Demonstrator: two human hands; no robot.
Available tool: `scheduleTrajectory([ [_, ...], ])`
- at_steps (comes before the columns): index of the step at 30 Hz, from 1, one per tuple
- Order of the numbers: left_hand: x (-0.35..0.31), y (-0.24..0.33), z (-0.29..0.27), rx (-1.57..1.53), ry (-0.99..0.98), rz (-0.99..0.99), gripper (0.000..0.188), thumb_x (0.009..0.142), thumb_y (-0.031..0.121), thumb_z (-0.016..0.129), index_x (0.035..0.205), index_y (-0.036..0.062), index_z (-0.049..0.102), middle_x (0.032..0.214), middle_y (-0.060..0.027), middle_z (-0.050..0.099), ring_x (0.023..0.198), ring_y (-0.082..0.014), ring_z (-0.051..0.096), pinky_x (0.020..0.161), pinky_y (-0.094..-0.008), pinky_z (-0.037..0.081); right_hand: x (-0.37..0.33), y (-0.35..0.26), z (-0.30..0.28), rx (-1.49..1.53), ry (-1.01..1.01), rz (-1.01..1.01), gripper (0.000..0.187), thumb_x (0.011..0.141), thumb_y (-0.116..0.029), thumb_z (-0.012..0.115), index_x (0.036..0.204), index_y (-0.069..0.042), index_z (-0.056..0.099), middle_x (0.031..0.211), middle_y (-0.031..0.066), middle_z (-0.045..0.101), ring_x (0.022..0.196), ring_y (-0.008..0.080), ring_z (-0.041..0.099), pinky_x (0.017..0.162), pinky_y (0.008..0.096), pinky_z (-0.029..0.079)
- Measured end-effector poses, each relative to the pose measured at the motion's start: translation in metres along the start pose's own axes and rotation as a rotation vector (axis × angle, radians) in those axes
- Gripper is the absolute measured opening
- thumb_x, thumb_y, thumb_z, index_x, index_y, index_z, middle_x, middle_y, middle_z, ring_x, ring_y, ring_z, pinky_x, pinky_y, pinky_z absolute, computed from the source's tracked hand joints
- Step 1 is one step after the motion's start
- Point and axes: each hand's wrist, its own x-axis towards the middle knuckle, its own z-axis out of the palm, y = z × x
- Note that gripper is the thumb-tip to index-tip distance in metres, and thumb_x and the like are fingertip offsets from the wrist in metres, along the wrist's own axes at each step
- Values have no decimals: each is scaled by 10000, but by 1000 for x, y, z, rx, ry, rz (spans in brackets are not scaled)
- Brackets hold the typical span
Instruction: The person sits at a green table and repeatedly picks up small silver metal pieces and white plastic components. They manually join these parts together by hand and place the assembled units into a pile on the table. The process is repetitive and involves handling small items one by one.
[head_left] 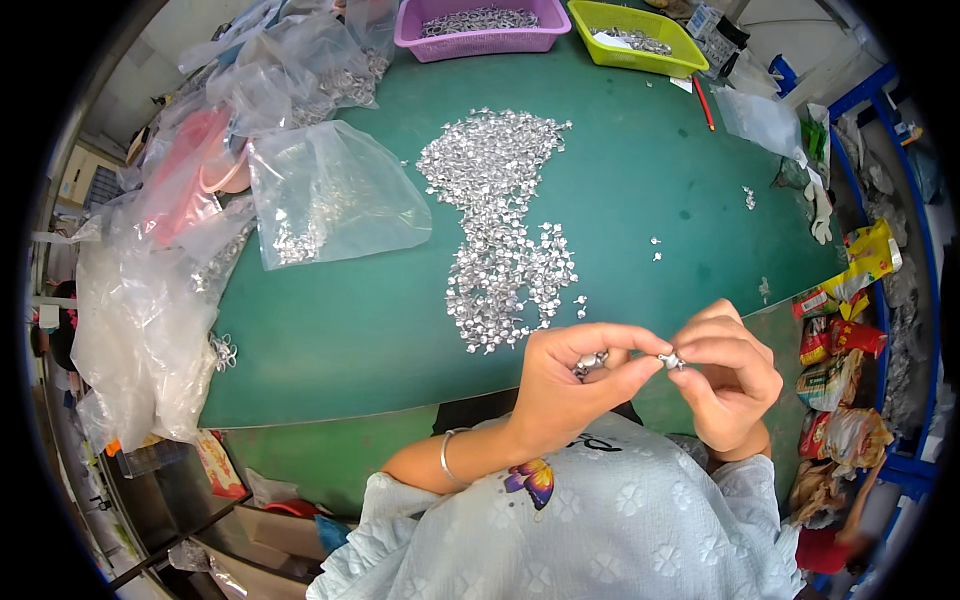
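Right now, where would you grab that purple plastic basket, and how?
Probably grip the purple plastic basket by its rim at both ends, coming from left and right: it sits upright, widening toward the rim, with metal pieces inside.

A green counter [350, 370] fills the middle of a workroom, flanked by a blue rack [910, 467] at right, above a green floor [330, 465].

From here I count two hands [562, 380], one bracelet [445, 460], one green table [340, 335], two baskets [480, 46], one red pen [704, 104] and one heap of small metal pieces [505, 160], too many to number
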Motion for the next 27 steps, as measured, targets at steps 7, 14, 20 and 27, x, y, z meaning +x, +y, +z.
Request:
scheduleTrajectory([
  [7, 2, 3, 1, 19, -16, -11, 142, 735, -67, 601, 857, -16, 651, 523, 82, 401, 494, 7, 323, 462, -168, 270, -1, -3, -2, -45, 2, -10, 199, 655, 50, 684, 836, 30, 606, 804, 133, 615, 675, 217, 555, 602, 304, 408],
  [14, 2, 3, 1, 9, -31, -11, 133, 729, -65, 610, 844, -16, 653, 510, 83, 403, 479, 9, 308, 442, -173, 235, 1, -4, -3, -72, 12, -13, 157, 671, 15, 688, 812, 16, 618, 762, 105, 598, 656, 207, 523, 587, 293, 399],
  [20, 3, 2, 1, 9, -48, -11, 132, 729, -63, 615, 846, -17, 651, 508, 83, 409, 478, 13, 305, 439, -174, 225, 0, -2, -3, 19, 6, 35, 152, 690, -17, 695, 814, 20, 615, 754, 105, 594, 669, 201, 513, 586, 290, 393],
  [27, 5, 1, 0, 21, -62, 6, 84, 756, -27, 609, 835, -6, 629, 530, 83, 406, 481, 14, 308, 437, -169, 218, -1, 5, -4, 123, -8, 90, 152, 694, -16, 696, 810, 28, 608, 752, 101, 595, 687, 203, 507, 600, 293, 389],
])
